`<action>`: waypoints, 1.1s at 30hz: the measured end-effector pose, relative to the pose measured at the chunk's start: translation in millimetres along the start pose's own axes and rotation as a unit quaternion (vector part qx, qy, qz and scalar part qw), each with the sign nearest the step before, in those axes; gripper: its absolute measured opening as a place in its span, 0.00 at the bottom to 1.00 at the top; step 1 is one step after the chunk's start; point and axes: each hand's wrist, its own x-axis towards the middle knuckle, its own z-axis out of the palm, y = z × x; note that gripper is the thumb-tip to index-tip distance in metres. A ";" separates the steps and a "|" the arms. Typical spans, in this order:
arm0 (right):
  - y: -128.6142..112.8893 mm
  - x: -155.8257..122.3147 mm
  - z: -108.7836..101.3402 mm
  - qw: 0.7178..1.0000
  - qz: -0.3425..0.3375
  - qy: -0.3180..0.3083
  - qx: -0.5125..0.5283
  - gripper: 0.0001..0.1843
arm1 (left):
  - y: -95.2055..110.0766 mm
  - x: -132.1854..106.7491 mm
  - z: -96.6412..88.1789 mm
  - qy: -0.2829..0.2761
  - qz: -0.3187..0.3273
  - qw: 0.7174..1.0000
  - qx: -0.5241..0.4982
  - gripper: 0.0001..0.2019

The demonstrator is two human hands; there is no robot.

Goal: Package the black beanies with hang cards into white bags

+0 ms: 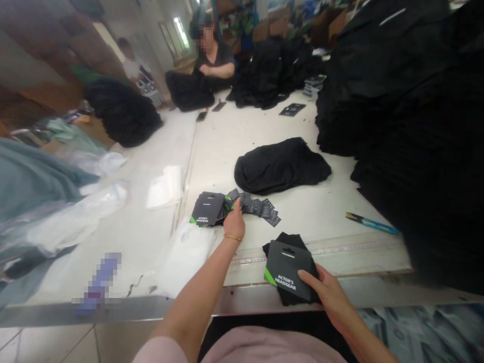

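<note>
Two co-workers share a long white surface heaped with black garments. At far left lie teal fabric and clear plastic bags, with a white paper sheet just beside them. Farther back, a co-worker in a shirt printed "adidas" is near a black bundle, while a second co-worker in a dark top rests a forearm by another black heap.

Closer in, the person's left hand, a gold bangle at the wrist, reaches beside a stack of black cards with green corners, marked "ACTOR'S HEADGEAR." Its fingers curl down against a row of small black tags; whether they grip cannot be told. A black cloth bundle lies beyond. The right hand pinches another "ACTOR'S HEADGEAR" card between thumb and fingers, the card resting on a black garment near the surface's edge. A measuring strip runs along that edge; blue-handled scissors lie beside towering black stacks at right.
</note>
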 end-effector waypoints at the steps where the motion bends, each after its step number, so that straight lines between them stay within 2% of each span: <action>1: -2.3 -1.0 0.9 1.000 0.002 -0.003 0.002 0.24 | -2.5 -0.3 -2.6 0.007 0.006 1.000 -0.009 0.22; 5: -10.0 -4.4 6.5 1.000 0.016 -0.008 -0.005 0.22 | -5.9 -13.2 -20.3 0.047 0.042 0.996 -0.060 0.15; 8: -10.3 -7.7 14.9 1.000 0.013 -0.023 0.009 0.21 | 0.9 -49.1 -28.8 0.067 0.137 0.985 -0.083 0.05; 12: -5.9 -12.1 27.9 0.998 -0.020 -0.040 0.036 0.23 | 15.7 -123.1 -26.7 -0.008 0.274 0.956 -0.102 0.07; 15: -2.9 -13.6 33.9 0.998 -0.045 -0.054 0.007 0.23 | 24.4 -168.2 -25.6 -0.067 0.278 0.950 -0.128 0.14; 17: -1.1 -13.3 35.5 0.997 -0.059 -0.046 -0.030 0.24 | 24.7 -183.8 -29.1 -0.096 0.254 0.949 -0.163 0.19; 19: 1.5 -11.6 34.9 0.996 -0.060 -0.030 -0.054 0.24 | 15.8 -185.6 -35.6 -0.121 0.250 0.940 -0.198 0.17; 20: 3.3 -10.1 33.7 0.996 -0.056 -0.026 -0.057 0.25 | 6.7 -181.3 -39.6 -0.115 0.248 0.940 -0.206 0.14; 22: 7.9 -6.4 29.8 0.997 -0.047 -0.016 -0.056 0.26 | -21.3 -163.7 -48.7 -0.046 0.199 0.961 -0.184 0.10; 24: 12.9 -2.5 25.1 0.998 -0.041 -0.009 -0.056 0.27 | -58.2 -139.8 -58.2 0.058 0.094 0.988 -0.112 0.10; 25: 14.9 -0.9 22.8 0.998 -0.037 -0.010 -0.057 0.27 | -77.3 -128.0 -62.5 0.082 0.045 0.993 -0.069 0.11; 26: 16.3 0.3 20.9 0.998 -0.034 -0.012 -0.060 0.28 | -94.9 -117.4 -66.1 0.081 0.007 0.996 -0.028 0.11; 29: 15.2 0.1 18.2 0.997 -0.019 -0.034 -0.069 0.29 | -129.8 -97.6 -70.2 0.007 -0.055 0.997 0.045 0.11; 31: 10.8 -2.6 19.1 0.997 -0.003 -0.047 -0.067 0.28 | -136.4 -93.3 -68.7 -0.027 -0.072 0.995 0.058 0.11; 33: 5.4 -6.1 21.3 0.996 0.017 -0.059 -0.062 0.28 | -133.8 -92.3 -66.5 -0.039 -0.071 0.994 0.066 0.11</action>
